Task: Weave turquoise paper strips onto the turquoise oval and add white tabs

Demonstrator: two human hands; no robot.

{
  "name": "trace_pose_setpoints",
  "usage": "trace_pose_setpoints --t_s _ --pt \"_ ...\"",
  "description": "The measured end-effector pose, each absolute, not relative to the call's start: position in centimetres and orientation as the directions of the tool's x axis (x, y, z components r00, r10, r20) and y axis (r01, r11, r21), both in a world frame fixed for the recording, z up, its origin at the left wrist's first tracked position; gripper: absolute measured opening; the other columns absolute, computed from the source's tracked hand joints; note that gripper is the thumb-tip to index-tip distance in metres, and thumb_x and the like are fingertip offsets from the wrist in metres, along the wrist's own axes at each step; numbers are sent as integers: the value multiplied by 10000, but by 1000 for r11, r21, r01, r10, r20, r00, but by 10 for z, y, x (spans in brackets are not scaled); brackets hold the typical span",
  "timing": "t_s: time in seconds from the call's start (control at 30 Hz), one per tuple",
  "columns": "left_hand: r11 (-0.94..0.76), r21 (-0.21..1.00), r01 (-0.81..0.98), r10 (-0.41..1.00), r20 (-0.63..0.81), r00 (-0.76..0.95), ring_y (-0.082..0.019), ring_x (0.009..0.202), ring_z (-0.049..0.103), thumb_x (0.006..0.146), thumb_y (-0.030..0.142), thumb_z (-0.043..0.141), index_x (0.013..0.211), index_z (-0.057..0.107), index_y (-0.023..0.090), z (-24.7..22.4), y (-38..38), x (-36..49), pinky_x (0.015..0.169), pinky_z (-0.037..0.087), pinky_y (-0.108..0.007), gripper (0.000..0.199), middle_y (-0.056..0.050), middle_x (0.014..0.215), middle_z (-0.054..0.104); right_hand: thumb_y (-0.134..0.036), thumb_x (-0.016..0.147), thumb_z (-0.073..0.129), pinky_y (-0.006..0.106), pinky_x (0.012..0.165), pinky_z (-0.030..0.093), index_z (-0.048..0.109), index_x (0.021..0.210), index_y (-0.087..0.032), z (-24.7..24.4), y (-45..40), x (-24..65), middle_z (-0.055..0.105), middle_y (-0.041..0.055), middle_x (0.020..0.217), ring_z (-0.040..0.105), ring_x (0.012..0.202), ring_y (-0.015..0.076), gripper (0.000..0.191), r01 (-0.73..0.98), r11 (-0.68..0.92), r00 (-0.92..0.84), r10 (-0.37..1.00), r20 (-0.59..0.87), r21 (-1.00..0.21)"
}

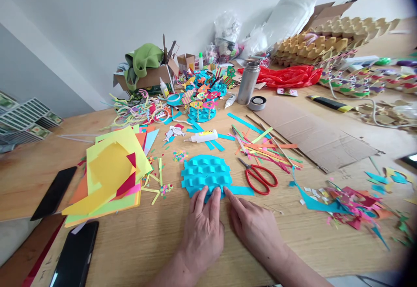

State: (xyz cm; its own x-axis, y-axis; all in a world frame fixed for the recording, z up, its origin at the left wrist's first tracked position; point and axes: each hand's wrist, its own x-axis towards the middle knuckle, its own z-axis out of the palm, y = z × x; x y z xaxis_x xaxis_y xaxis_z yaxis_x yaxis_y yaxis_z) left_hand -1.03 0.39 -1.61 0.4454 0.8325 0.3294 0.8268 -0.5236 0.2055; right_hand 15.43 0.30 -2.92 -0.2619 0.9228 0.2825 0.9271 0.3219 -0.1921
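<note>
A rounded blue paper piece [206,170] lies on the table, with rows of raised loops across it. From its lower edge a flat blue paper strip [243,190] runs out to the right. My left hand [204,224] presses its stretched fingertips on the near edge of the piece. My right hand [256,224] has its index fingertip down where the strip meets the piece; its other fingers are bent and partly hidden. Red-handled scissors [261,178] lie just right of the piece. Behind it rests a white glue bottle [204,136].
Coloured paper sheets [110,169] are stacked at left, near two phones [76,254]. Paper scraps [353,206] and flat cardboard [312,135] lie at right. Further back stand a metal flask [249,83], a blue paper craft with fish [202,111] and egg trays [309,45].
</note>
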Motion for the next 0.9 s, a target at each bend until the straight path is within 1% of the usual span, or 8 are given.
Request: trace_pose_setpoints --t_s 0.2,0.3,0.4,0.47,0.6,0.7,0.8,0.9 --pt "-539 181 823 823 324 467 -302 1263 421 746 12 455 1414 393 90 -15 4 -10 1032 409 -461 675 -145 1275 570 -118 849 494 210 456 461 595 1274 -187 -29 5 154 755 43 827 675 550 146 443 938 308 -266 934 240 -157" --pt "-534 172 827 823 330 463 -298 1259 427 755 18 453 1412 396 94 -16 4 -10 1029 409 -454 664 -144 1268 574 -123 859 480 204 472 473 594 1275 -193 -28 5 155 757 48 841 682 568 145 437 935 303 -255 936 243 -186" --pt "-527 172 832 829 320 459 -297 1262 425 757 21 457 1413 398 98 -16 4 -10 1029 406 -456 663 -145 1278 569 -133 868 459 209 497 493 589 1276 -172 -28 4 156 759 57 862 693 598 148 431 920 311 -244 930 274 -238" --pt "-531 172 830 828 313 465 -299 1261 424 756 24 462 1415 393 95 -16 4 -10 1033 400 -459 667 -142 1290 570 -137 870 451 214 497 498 595 1267 -159 -28 4 156 759 62 867 693 598 151 423 916 314 -241 927 286 -248" --pt "-542 180 821 823 313 474 -293 1256 433 760 22 456 1420 377 92 -16 5 -9 1033 399 -457 669 -132 1267 601 -127 857 464 206 483 489 603 1256 -178 -27 5 155 760 61 860 687 579 146 426 930 303 -246 934 260 -209" --pt "-540 218 813 830 296 473 -293 1269 423 759 20 449 1434 347 100 -15 5 -9 1035 402 -464 688 -123 1272 604 -110 849 462 204 473 477 594 1268 -192 -27 6 155 759 50 839 682 567 142 447 930 311 -258 933 252 -197" --pt "-530 292 796 842 288 456 -291 1292 401 750 11 441 1445 318 107 -13 5 -10 1039 406 -463 712 -119 1284 592 -127 865 449 216 449 453 601 1255 -186 -27 5 155 755 40 806 682 554 149 423 931 313 -254 926 281 -189" --pt "-573 368 732 811 382 443 -274 1302 382 775 -3 422 1447 282 97 -10 3 -16 1048 400 -463 694 -132 1291 569 -149 882 432 221 417 404 612 1230 -177 -29 6 156 750 34 779 680 535 151 393 934 316 -251 914 319 -170"
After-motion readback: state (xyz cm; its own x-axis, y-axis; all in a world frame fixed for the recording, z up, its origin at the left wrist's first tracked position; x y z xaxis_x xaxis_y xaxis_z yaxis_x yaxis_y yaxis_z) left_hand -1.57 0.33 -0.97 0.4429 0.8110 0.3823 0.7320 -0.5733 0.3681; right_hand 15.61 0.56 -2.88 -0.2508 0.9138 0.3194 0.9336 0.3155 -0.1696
